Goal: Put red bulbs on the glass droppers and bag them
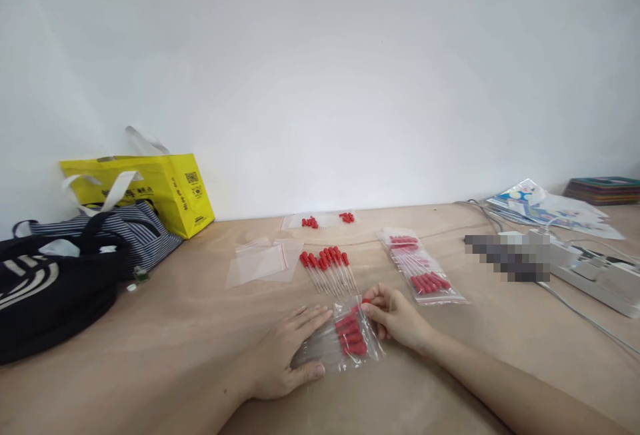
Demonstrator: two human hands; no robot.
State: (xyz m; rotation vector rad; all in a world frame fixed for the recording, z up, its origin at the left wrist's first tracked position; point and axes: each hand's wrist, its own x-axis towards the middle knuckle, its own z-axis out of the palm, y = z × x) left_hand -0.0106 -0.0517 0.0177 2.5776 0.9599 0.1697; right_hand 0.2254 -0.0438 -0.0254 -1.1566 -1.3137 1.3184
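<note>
A clear zip bag [327, 355] lies flat in front of me, with several red-bulbed glass droppers [351, 336] inside. My left hand [287, 358] rests on its left part, fingers stretched out and thumb spread. At the bag's right upper edge, my right hand [395, 318] pinches the red bulb of a dropper [367, 301]; its stem points left, and how far it is inside the bag I cannot tell. Just beyond the bag, several loose droppers [327, 268] lie side by side, bulbs away from me. To the right sits another zip bag [423, 268] filled with droppers.
Flat clear bags [260, 263] lie left of the loose droppers. Near the wall is a bag with small red bulbs [310, 222]. A yellow bag [150, 188], striped bag [135, 235] and black bag [55, 295] stand left. A power strip [600, 282] with cables lies right.
</note>
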